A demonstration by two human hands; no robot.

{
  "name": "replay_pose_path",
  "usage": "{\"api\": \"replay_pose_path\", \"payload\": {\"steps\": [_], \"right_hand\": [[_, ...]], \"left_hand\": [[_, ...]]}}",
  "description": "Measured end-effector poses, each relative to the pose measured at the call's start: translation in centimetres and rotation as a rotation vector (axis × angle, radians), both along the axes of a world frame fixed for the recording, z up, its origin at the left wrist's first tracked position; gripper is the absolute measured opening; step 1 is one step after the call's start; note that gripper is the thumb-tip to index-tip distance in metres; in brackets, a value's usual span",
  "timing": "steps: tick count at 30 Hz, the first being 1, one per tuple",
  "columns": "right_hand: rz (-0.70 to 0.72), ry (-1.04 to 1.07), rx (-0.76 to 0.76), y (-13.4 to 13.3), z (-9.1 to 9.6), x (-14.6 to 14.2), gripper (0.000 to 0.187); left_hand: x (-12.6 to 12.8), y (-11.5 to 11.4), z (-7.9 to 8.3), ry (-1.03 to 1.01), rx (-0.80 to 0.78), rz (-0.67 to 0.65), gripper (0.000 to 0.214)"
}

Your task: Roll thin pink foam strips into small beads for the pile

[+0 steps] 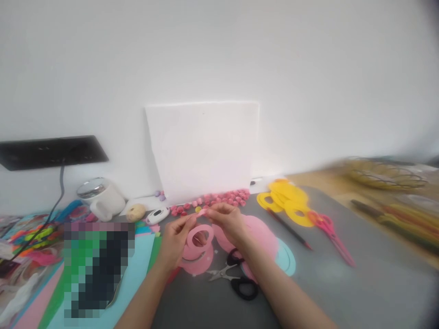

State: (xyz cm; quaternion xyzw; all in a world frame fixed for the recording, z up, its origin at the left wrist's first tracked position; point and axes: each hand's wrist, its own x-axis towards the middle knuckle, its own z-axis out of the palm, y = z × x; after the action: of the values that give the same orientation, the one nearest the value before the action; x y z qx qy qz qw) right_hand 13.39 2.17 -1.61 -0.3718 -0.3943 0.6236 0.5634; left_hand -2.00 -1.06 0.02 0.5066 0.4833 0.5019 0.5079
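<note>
Fingertips pinched, my left hand (178, 235) and my right hand (226, 221) meet over the mat around a small pink paper piece (203, 213). A pink paper ring (190, 242) appears just below my left fingers; whether they touch it I cannot tell. More pink paper (262, 235), cut in round shapes, lies partly hidden under my right hand and wrist. Black-handled scissors (224, 273) rest with blades apart below my right wrist. Behind my hands lie several small pink paper rolls (222, 199), with one yellow piece (198, 209) among them.
A white board (206, 151) leans on the wall. Rightward on the grey mat (343, 292) are yellow paper rings (288, 198), a pencil (290, 230) and pink scissors (332, 235). At left are a mug (108, 201), coloured sheets (137, 269) and a blurred-out dark object (103, 269).
</note>
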Motion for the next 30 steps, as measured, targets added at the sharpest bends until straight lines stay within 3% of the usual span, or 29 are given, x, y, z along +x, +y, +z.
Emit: {"api": "replay_pose_path", "payload": {"steps": [5, 13, 30], "right_hand": [[0.046, 0.026, -0.002, 0.0, 0.1, 0.1, 0.020], [0.053, 0.023, 0.007, -0.1, 0.2, 0.1, 0.024], [0.062, -0.034, 0.026, -0.8, 1.6, 0.0, 0.019]], "left_hand": [[-0.2, 0.2, 0.0, -0.015, 0.019, 0.096, 0.030], [-0.5, 0.5, -0.4, -0.025, 0.017, 0.113, 0.031], [0.0, 0.1, -0.2, -0.046, -0.003, -0.006, 0.033]]}}
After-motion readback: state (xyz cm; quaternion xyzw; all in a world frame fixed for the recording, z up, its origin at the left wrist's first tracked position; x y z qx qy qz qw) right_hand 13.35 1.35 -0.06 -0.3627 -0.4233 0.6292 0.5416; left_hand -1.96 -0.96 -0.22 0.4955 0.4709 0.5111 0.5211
